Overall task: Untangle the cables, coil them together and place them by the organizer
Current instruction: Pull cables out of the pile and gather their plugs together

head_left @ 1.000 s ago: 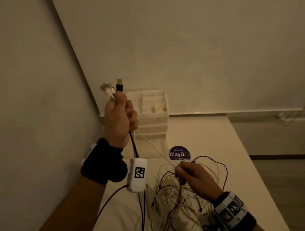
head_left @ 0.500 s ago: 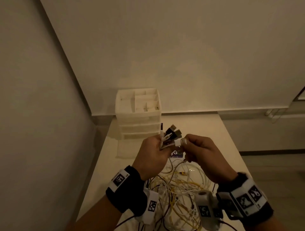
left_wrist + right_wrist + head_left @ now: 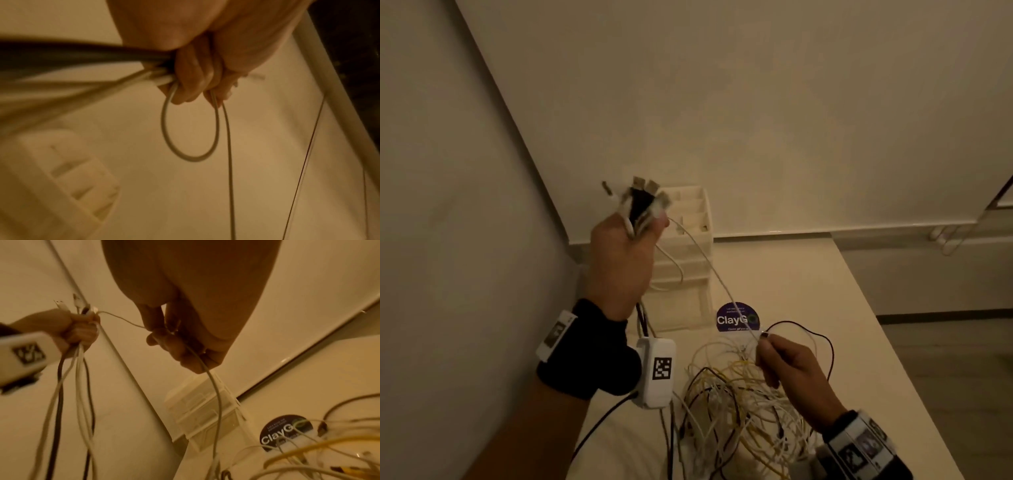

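Observation:
My left hand [image 3: 625, 246] is raised in front of the white organizer [image 3: 688, 240] and grips a bunch of cable ends [image 3: 640, 202], black and white, with the plugs sticking up above the fist. One thin white cable [image 3: 709, 263] runs taut from that bunch down to my right hand [image 3: 787, 363], which pinches it low over the table. Under the right hand lies a tangle of white, yellow and black cables [image 3: 739, 404]. In the left wrist view a small white loop [image 3: 190, 129] hangs from the fingers. The right wrist view shows the cable [image 3: 207, 373] passing through the curled fingers.
The white table [image 3: 808, 284] sits in a corner, walls at the left and behind. A round purple sticker [image 3: 736, 317] lies on it beside the organizer. A thin black cable [image 3: 822, 339] loops right of my right hand. The table's right edge drops to the floor.
Half a second ago both hands met at the plug bunch in mid-table. Since then the left hand rose with the bunch, and the right hand slid down along one white cable.

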